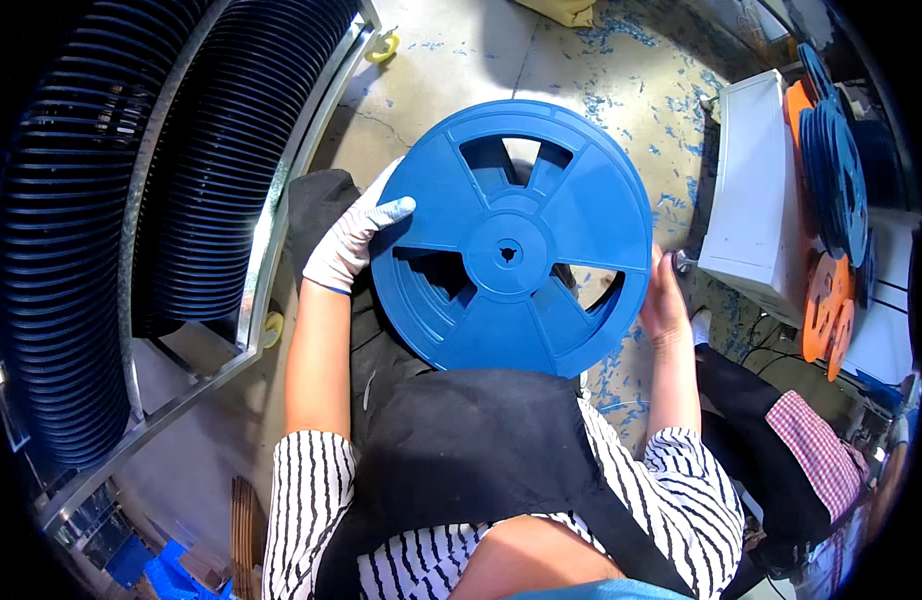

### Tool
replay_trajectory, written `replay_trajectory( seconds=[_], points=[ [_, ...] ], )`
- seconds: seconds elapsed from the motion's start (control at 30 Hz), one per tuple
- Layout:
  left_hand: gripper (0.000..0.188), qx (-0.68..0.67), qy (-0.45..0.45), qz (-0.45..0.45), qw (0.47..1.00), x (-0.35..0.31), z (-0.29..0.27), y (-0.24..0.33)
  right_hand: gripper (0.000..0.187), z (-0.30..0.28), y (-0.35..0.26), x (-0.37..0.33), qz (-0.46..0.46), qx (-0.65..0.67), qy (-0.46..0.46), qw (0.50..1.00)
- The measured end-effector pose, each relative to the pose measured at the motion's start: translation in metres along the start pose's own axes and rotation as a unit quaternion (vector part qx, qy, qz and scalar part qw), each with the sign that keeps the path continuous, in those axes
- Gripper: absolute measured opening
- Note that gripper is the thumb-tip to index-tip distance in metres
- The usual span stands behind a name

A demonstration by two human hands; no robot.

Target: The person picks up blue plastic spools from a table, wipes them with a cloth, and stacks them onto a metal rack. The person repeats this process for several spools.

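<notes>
A large blue plastic reel (pixel 598 210) with window cut-outs and a small keyed centre hole is held up in front of my body. Further blue rims show through its lower-left window, but I cannot tell how many layers there are. My left hand (pixel 353 238), in a white glove with a pale blue fingertip, grips the reel's left edge, thumb on the front face and the other fingers hidden behind. My bare right hand (pixel 665 300) is closed at the right edge, its fingers partly hidden.
A metal rack (pixel 271 215) packed with rows of dark reels stands at the left. On the right are a white box-like cabinet (pixel 751 190), blue reels (pixel 831 175) and orange reels (pixel 829 310). Another person (pixel 756 410) is at the lower right. Blue flecks litter the concrete floor (pixel 431 90).
</notes>
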State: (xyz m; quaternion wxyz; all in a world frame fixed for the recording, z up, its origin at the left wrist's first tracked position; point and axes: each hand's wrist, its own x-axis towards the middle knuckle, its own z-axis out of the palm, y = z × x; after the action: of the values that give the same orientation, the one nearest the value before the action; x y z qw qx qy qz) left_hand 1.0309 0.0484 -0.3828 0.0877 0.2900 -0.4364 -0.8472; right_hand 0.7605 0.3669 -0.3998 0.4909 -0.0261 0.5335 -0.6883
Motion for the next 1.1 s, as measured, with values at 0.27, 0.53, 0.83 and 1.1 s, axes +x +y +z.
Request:
replay_trajectory(
  seconds=[0.27,0.53,0.83,1.1],
  points=[
    [0.091,0.046,0.025,0.051,0.997,-0.003,-0.012,-0.016,0.018,0.168,-0.056,0.025,-0.371,-0.525,-0.105,0.759],
    [0.092,0.068,0.057,0.053,0.995,-0.012,-0.008,-0.004,0.030,0.222,-0.022,0.099,-0.087,-0.689,-0.174,0.699],
    [0.092,0.062,0.056,0.067,0.994,-0.013,-0.009,-0.008,0.029,0.230,-0.021,0.101,-0.049,-0.703,-0.182,0.686],
    [0.093,0.079,0.072,0.065,0.992,-0.012,-0.013,-0.010,0.024,0.231,-0.022,0.105,0.024,-0.651,-0.202,0.732]
  ],
)
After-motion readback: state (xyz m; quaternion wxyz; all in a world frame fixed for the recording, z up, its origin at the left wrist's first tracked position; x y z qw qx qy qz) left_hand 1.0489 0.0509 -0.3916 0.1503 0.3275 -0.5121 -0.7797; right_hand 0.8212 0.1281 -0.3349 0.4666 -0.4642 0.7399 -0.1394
